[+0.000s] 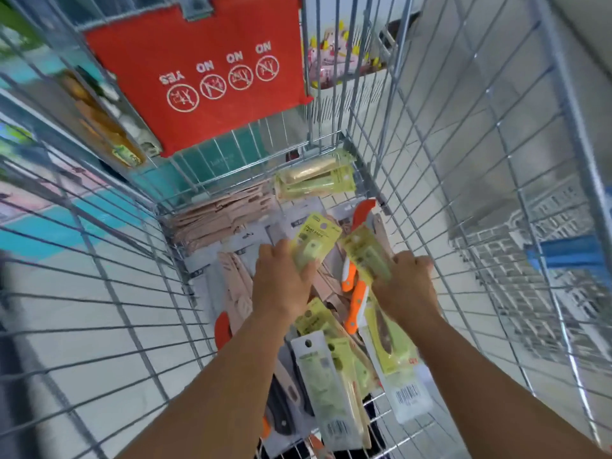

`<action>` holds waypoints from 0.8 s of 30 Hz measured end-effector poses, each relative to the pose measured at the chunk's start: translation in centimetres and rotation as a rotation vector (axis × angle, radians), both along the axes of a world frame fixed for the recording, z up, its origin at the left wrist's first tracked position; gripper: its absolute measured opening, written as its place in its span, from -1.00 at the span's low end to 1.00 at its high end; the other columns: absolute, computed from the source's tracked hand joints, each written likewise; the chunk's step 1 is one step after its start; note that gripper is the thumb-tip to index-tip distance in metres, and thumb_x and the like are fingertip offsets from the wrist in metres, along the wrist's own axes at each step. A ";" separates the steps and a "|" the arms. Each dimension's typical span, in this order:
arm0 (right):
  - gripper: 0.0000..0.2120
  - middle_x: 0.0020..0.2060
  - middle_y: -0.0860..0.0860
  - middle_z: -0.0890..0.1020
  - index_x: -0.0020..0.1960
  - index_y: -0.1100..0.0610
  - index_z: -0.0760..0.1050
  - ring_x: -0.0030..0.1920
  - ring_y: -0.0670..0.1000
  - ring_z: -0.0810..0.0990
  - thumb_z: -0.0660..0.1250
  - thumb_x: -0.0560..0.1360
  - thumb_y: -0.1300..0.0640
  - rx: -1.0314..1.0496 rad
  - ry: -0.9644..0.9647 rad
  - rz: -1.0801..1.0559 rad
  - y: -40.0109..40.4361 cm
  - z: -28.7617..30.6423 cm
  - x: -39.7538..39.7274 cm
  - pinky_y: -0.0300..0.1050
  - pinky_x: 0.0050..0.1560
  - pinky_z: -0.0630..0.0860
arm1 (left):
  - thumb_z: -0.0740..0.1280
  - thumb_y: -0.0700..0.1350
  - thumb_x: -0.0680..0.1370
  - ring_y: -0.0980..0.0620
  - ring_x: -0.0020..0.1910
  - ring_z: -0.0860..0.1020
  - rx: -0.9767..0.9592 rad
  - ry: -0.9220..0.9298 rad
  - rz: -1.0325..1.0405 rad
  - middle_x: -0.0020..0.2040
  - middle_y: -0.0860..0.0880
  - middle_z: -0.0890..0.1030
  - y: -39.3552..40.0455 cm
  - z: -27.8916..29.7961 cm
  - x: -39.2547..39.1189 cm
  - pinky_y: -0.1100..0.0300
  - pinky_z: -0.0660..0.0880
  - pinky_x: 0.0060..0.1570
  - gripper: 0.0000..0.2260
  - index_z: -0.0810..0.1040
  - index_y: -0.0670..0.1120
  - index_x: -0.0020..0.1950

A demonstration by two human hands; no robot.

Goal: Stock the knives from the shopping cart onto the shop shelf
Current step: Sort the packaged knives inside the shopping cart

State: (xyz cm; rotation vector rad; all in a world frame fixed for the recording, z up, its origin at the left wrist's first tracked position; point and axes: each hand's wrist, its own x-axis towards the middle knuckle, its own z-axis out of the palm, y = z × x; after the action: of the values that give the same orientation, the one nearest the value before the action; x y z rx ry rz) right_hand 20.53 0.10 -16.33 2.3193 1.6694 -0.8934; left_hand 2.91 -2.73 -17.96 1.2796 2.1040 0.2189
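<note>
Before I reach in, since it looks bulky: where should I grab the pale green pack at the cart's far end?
Take the pale green pack by its near long edge, coming from above: it lies flat across the cart corner, its far side against the wire.

Both arms reach down into a wire shopping cart (414, 134). The left hand (281, 279) grips 1 yellow-green packet (316, 240) by its lower end, thumb across the front. The right hand (407, 286) holds a second yellow-green packet (366, 253), tilted, just beside the first. Under the hands lies a loose heap: orange-handled knives (352, 286), pale wooden knives (228, 220) stacked toward the far left corner, and more yellow-green packets (334, 372) nearer the camera. Another packet (314, 180) leans in the far right corner; its contents are too blurred to tell, perhaps a wooden handle. A red flap (198, 77) with "YES" and 3 "NO" signs hangs on the far wall.
</note>
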 end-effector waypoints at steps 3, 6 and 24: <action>-0.73 -0.05 0.10 0.47 0.12 0.18 0.33 -0.10 0.19 0.47 0.25 0.53 0.04 0.084 0.129 -0.031 1.3 0.2 -1.1 -0.07 -0.17 0.33 | 0.28 0.09 0.55 -0.13 0.17 0.44 0.054 -0.015 0.009 0.25 -0.12 0.32 2.3 0.2 -0.5 -0.01 0.46 0.15 -0.53 0.31 -0.05 0.41; -0.71 -0.07 0.10 0.51 0.17 0.20 0.37 -0.10 0.16 0.51 0.28 0.53 0.09 0.102 0.345 -0.123 3.4 0.5 -3.1 -0.08 -0.19 0.36 | 0.31 0.02 0.54 -0.12 0.20 0.43 0.119 -0.023 0.042 0.24 -0.12 0.35 5.0 0.6 -1.1 0.03 0.42 0.18 -0.58 0.35 0.00 0.38; -0.68 -0.04 0.16 0.51 0.28 0.34 0.39 -0.05 0.09 0.49 0.17 0.55 0.28 -0.113 0.842 -0.480 15.4 -2.4 -10.1 0.02 0.02 0.50 | 0.25 0.08 0.57 -0.12 0.08 0.40 0.211 0.144 -0.003 0.09 -0.10 0.34 14.5 -0.9 -3.7 0.04 0.39 0.07 -0.65 0.40 -0.02 0.31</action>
State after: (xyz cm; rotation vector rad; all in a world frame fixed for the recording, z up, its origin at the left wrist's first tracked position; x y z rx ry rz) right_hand 10.46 15.54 -18.75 2.4563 1.1702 -2.2280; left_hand -0.79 11.79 -18.85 1.4589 2.2482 0.3652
